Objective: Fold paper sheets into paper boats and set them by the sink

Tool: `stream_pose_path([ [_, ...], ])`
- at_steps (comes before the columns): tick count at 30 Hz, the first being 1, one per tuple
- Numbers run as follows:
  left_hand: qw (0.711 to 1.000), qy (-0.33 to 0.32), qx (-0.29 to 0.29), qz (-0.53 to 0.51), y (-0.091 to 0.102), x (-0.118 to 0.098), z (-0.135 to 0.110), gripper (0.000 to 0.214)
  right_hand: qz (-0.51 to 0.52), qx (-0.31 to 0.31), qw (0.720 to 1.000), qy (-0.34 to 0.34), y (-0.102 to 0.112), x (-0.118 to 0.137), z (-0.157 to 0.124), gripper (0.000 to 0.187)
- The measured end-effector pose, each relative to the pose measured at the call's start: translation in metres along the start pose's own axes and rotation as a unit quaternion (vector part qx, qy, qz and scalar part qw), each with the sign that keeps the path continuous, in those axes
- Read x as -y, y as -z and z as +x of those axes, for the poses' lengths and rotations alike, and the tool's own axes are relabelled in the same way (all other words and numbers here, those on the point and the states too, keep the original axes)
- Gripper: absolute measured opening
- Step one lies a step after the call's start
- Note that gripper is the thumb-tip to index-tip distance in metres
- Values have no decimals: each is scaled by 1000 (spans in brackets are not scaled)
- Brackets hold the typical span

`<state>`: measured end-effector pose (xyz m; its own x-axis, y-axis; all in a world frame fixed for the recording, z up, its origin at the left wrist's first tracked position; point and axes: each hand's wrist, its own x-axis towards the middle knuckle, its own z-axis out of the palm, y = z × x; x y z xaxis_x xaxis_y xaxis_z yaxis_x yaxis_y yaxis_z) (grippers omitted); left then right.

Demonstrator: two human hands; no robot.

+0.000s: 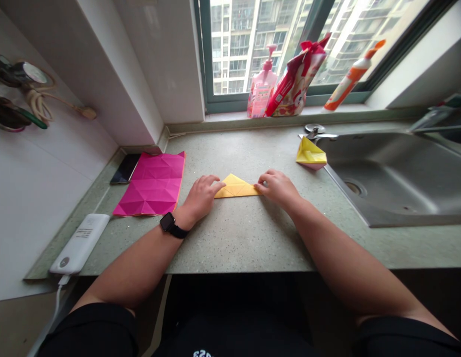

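A folded piece of yellow-orange paper (234,188) lies on the countertop in front of me, a low triangle with a straight near edge and crease lines across it. My left hand (201,195), with a black watch on its wrist, grips the paper's left end, thumb on top. At the right end, my right hand (278,187) pinches the corner between thumb and fingers. Both tips of the paper are partly covered by my fingers. Creased magenta sheets (154,182) with an orange edge lie left of my left hand. A yellow folded paper shape (311,152) stands near the sink.
A dark phone (125,169) is partly under the magenta sheets. The white power bank (80,244) with a cable rests at the counter's left edge. A steel sink (397,173) is on the right. On the windowsill stand a pink pump bottle (262,89), a red bag (299,79) and an orange-white bottle (349,82).
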<state>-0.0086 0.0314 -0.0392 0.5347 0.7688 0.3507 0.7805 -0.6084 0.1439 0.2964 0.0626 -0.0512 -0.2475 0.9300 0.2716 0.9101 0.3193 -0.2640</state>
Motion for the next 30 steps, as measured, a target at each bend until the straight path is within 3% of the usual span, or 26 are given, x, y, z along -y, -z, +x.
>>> stream_pose_path([
  [6, 993, -82, 79, -44, 1, -20, -1, 42, -20, 25, 999, -31, 4, 5, 0, 13],
  [9, 992, -82, 90, -42, 1, -24, -2, 38, -8, 7, 999, -30, 2, 5, 0, 8],
  [13, 991, -76, 104, -36, 2, -26, -1, 34, 25, -23, 999, 13, -2, 14, -2, 22],
  [18, 990, -71, 114, -35, 7, -29, -1, 35, 35, -11, 997, 63, -11, 35, -5, 40],
  [30, 990, -69, 108, -63, 8, -29, -1, 32, 46, 50, 997, 30, -16, 37, -3, 48],
])
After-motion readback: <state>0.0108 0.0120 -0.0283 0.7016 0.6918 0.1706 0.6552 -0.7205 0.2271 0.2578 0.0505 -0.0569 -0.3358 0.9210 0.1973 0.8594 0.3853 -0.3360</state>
